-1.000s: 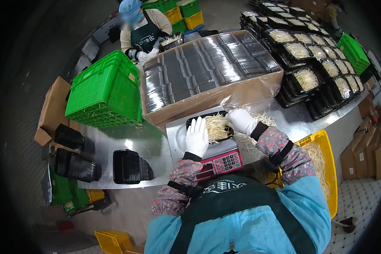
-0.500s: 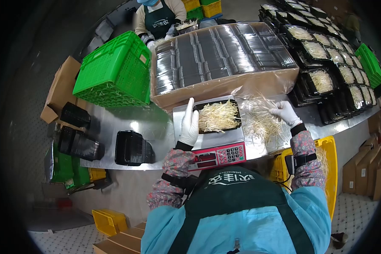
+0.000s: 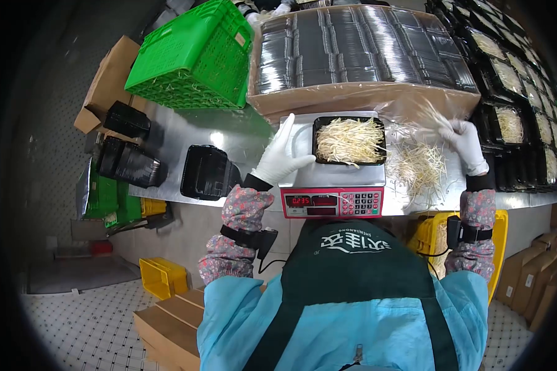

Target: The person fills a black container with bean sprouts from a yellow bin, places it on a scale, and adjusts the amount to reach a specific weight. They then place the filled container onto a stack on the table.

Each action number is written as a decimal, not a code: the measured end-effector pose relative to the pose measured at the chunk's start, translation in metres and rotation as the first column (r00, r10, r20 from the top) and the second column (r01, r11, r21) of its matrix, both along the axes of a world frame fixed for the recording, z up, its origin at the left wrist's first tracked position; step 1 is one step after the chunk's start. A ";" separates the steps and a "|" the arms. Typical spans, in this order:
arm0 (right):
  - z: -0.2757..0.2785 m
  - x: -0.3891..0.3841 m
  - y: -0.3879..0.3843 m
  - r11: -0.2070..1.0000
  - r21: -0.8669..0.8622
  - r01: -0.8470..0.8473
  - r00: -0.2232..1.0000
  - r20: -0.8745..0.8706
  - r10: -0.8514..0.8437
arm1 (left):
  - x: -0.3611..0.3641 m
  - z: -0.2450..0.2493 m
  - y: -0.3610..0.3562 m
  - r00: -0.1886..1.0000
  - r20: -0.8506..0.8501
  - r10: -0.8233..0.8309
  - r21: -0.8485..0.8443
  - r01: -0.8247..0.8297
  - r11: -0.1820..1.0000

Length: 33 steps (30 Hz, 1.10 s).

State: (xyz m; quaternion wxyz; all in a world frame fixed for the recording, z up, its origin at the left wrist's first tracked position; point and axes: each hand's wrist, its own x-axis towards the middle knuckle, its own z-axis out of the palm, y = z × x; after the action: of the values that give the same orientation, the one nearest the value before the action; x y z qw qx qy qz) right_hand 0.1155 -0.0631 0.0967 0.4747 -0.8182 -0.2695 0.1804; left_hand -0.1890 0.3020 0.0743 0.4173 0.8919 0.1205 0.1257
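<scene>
A black tray (image 3: 350, 141) filled with pale sprouts rests on the silver plate of a red scale (image 3: 332, 203) with a lit display. My left hand (image 3: 281, 156), in a white glove, is just left of the tray with fingers spread and nothing in it. To the right, my gloved right hand (image 3: 464, 143) is closed on some sprouts (image 3: 436, 119), raised above the table's right part. Below and left of it lies a loose pile of sprouts (image 3: 419, 166) beside the scale.
Behind the scale stands a cardboard box (image 3: 365, 99) of stacked trays, with a green crate (image 3: 192, 59) to its left. Stacked black trays (image 3: 205, 172) are on the table's left. Filled trays (image 3: 510, 125) are piled at right. A co-worker's gloved hand shows at the top.
The view has shifted, so the table sits higher. My left hand has moved away from the tray, fingers wider apart. My right hand remains closed on sprouts, farther from the tray.
</scene>
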 end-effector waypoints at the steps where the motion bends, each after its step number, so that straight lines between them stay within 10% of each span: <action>1: 0.022 -0.012 0.017 0.998 0.063 -0.002 0.998 -0.065 0.007 | 0.003 -0.013 0.003 0.997 0.081 0.009 -0.077 -0.003 0.997; 6: 0.035 -0.064 0.113 0.886 0.355 -0.299 0.954 0.087 0.287 | 0.032 -0.012 -0.030 0.862 0.448 0.236 -0.469 0.002 0.883; 8: 0.004 -0.075 0.141 0.895 0.093 -0.435 0.884 0.234 0.405 | 0.041 -0.026 -0.039 0.824 0.495 0.276 -0.491 0.003 0.871; 10: -0.034 -0.079 0.156 0.883 -0.174 -0.436 0.712 0.534 0.457 | 0.048 -0.031 -0.053 0.880 0.451 0.152 -0.156 -0.090 0.984; 13: -0.043 -0.082 0.156 0.887 -0.207 -0.413 0.790 0.403 0.462 | 0.061 -0.038 -0.053 0.986 0.162 0.032 0.191 -0.064 0.979; 14: -0.043 -0.080 0.151 0.887 -0.200 -0.417 0.789 0.404 0.463 | 0.055 -0.045 -0.054 0.997 0.074 -0.022 0.646 -0.031 0.762; 20: -0.016 -0.054 0.101 0.930 -0.166 -0.328 0.870 0.332 0.365 | 0.060 -0.063 -0.056 0.999 0.023 0.024 0.738 -0.034 0.675; 23: -0.008 -0.038 0.066 0.978 -0.021 -0.208 0.976 0.054 0.209 | 0.061 -0.060 -0.055 1.000 0.026 0.004 0.715 -0.021 0.699; 28: -0.048 -0.018 0.012 0.999 0.052 -0.005 0.978 -0.207 0.016 | 0.043 -0.042 -0.035 0.979 0.205 0.015 0.116 -0.039 0.993; 30: -0.091 -0.009 -0.008 0.998 -0.063 0.000 0.972 -0.233 -0.015 | 0.024 -0.034 -0.019 0.982 0.167 0.086 -0.057 -0.078 0.995; 31: -0.115 0.002 -0.024 0.911 -0.394 -0.126 0.989 0.017 0.144 | 0.014 -0.027 -0.015 0.975 0.198 0.102 -0.257 -0.049 0.965; 33: -0.117 -0.004 -0.037 0.827 -0.541 -0.155 0.946 0.161 0.282 | -0.006 -0.021 0.004 0.987 0.122 0.103 -0.166 -0.083 0.983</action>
State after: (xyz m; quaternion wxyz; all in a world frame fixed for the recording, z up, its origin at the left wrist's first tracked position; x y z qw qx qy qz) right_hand 0.1111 -0.1005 -0.0205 0.1763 -0.8947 -0.3569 0.2026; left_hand -0.1945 0.3063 0.0536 0.4882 0.8389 0.1444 0.1927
